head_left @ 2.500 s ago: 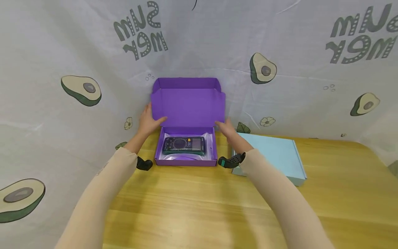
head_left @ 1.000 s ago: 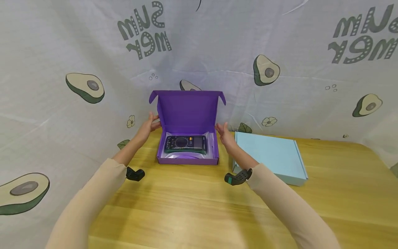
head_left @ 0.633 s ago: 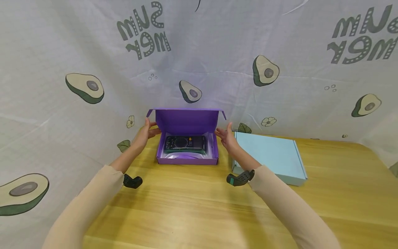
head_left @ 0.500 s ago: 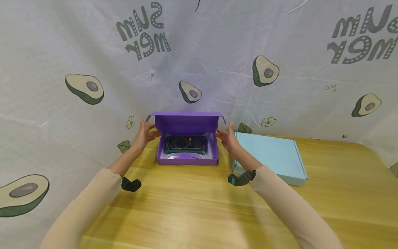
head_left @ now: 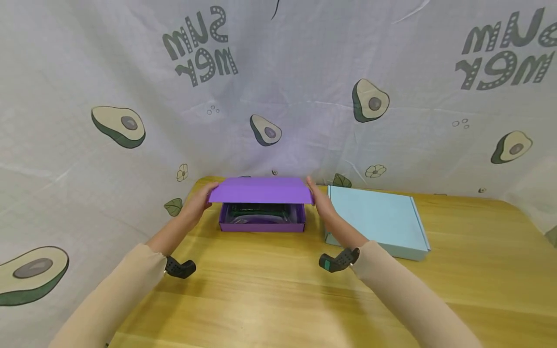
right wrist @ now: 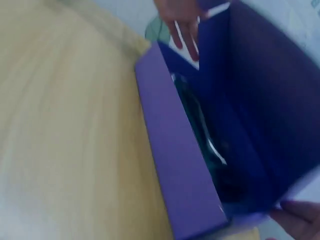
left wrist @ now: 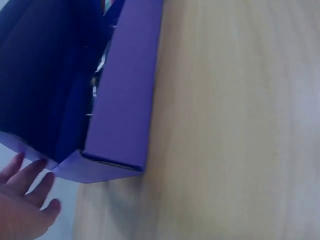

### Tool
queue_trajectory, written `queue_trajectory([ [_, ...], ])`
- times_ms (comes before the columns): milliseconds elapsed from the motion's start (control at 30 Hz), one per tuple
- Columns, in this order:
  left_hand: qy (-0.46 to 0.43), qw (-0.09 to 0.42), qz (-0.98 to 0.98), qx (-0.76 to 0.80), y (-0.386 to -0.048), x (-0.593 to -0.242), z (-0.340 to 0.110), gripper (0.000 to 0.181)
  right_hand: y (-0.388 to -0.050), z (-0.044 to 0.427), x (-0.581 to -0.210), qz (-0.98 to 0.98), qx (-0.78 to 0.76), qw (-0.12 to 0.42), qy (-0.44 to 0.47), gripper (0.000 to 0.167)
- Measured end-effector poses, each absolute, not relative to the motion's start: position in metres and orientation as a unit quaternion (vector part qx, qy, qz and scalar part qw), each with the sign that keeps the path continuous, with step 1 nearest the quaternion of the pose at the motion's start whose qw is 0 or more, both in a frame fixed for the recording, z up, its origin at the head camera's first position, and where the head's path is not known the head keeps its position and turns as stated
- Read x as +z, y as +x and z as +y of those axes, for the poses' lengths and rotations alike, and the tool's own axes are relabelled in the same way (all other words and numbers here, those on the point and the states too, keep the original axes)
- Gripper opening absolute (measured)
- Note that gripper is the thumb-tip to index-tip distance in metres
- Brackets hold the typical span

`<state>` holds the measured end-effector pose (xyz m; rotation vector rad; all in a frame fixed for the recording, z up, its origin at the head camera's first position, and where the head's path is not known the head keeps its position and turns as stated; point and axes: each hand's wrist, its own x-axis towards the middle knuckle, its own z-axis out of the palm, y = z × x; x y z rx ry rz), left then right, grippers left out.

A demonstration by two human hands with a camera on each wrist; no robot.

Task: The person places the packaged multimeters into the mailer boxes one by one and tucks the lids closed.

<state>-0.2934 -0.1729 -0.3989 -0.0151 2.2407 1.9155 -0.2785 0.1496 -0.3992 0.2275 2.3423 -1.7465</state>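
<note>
A purple cardboard box [head_left: 261,227] sits on the table with its lid [head_left: 263,190] swung forward and down, a gap left at the front. Through that gap shows the lower part of a dark multimeter [head_left: 256,210] in clear plastic; its dial and screen are covered by the lid. At the lid's left side is my left hand [head_left: 201,199], its fingers fairly straight and against the side in the left wrist view. My right hand [head_left: 321,200] touches the lid's right side with extended fingers, blurred in the right wrist view.
To the right, close beside my right forearm, lies a closed light blue box [head_left: 378,215]. A white cloth with avocado prints [head_left: 304,130] hangs behind and left of the wooden table [head_left: 261,290].
The lid has come down from upright to tilted forward, hiding most of the multimeter. Both hands have shifted from the box's rear corners to the lid's sides. The blue box has not moved.
</note>
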Motion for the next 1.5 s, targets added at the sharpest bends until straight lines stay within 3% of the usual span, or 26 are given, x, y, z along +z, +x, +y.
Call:
queue_trajectory([
  [267, -0.006, 0.087, 0.785, 0.613, -0.275, -0.414, -0.173, 0.05, -0.258, 0.13, -0.42, 0.815, -0.569, 0.025, 0.105, 0.055],
  [667, 0.046, 0.073, 0.791, 0.605, -0.256, -0.446, -0.17, 0.053, -0.242, 0.125, -0.451, 0.815, -0.573, -0.028, 0.082, 0.048],
  [833, 0.056, 0.038, 0.801, 0.594, -0.247, -0.452, -0.168, 0.055, -0.233, 0.126, -0.458, 0.819, -0.567, -0.049, 0.076, 0.049],
  [1100, 0.032, -0.016, 0.852, 0.522, -0.231, -0.458, -0.17, 0.051, -0.217, 0.135, -0.461, 0.867, -0.494, -0.048, 0.035, 0.051],
  [1500, 0.018, -0.017, 0.887, 0.46, -0.228, -0.445, -0.162, 0.045, -0.221, 0.151, -0.444, 0.91, -0.415, 0.015, 0.002, 0.041],
])
